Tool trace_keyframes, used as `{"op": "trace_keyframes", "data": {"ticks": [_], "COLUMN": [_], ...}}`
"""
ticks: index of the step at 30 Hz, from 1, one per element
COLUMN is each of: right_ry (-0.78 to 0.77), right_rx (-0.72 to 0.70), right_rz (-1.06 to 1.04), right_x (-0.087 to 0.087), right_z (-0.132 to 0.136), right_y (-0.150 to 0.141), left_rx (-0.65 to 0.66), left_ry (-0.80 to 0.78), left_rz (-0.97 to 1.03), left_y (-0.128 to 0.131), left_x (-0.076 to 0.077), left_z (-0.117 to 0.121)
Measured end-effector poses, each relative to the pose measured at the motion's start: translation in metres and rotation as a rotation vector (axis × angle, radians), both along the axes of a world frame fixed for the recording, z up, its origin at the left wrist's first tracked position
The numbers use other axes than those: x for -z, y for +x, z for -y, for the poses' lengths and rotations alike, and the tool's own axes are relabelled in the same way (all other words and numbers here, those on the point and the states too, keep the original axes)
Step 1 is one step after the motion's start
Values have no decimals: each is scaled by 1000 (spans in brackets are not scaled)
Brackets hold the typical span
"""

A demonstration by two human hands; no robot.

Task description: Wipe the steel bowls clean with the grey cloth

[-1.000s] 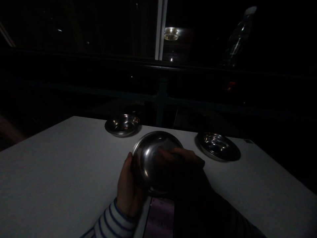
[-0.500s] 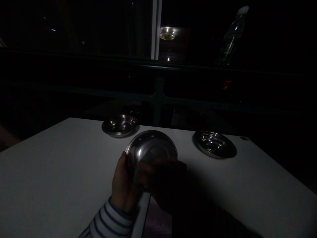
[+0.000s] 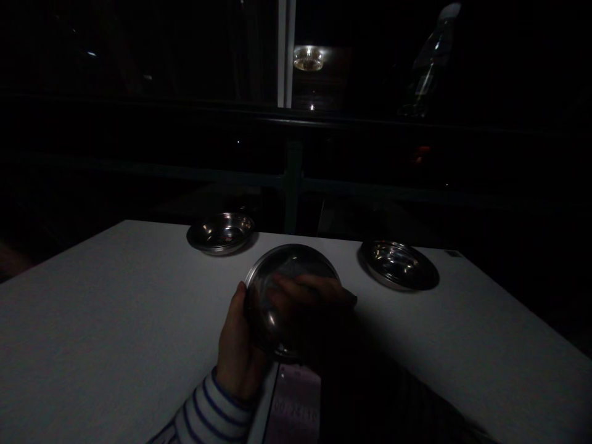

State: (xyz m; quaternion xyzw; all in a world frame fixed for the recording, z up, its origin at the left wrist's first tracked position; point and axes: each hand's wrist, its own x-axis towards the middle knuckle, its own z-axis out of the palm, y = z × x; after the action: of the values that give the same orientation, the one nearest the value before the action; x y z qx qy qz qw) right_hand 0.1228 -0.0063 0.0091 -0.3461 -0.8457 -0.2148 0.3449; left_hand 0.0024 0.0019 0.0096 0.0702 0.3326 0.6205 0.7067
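Observation:
In my left hand, a shiny round metal bowl is gripped by its left rim, tilted up above the near part of the table. The thumb lies along the rim and the other fingers go behind. Across the bowl's face lies my right hand, fingers bent and pressed together against the metal. A dark edge sticks out beside its knuckles; deep shadow hides what it holds. Farther back stand two more metal bowls, one on the left and one on the right.
A white table stretches out on both sides. Below the held bowl lies a phone with a dim pinkish screen showing digits. Beyond the table are a dark rail and a plastic bottle. Part of a person's arm shows at the left edge.
My right hand has moved up across the bowl's face. The bowl and my left hand have shifted slightly right, and more of the phone screen shows.

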Motion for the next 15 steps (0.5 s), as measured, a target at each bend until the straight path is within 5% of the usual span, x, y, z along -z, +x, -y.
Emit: {"op": "trace_keyframes", "data": {"ticks": [3,8,11,15], "right_ry": [3,107,165,146], "right_rx": [28,-185,-139,-101], "right_rz": [1,102,60,75], "right_x": [-1,8,11,6], "right_z": [1,6,4,6], "right_y": [3,2,4,4], "left_rx": [-16,-75,-154,-91], "left_ry": [-32,64,126,95], "left_rz": [28,14,-15,19], "left_y": [-2,-18,-22,-20], "left_x": [-2,-8,-9,-8], "left_z": [-2,-7,-10,-10]}}
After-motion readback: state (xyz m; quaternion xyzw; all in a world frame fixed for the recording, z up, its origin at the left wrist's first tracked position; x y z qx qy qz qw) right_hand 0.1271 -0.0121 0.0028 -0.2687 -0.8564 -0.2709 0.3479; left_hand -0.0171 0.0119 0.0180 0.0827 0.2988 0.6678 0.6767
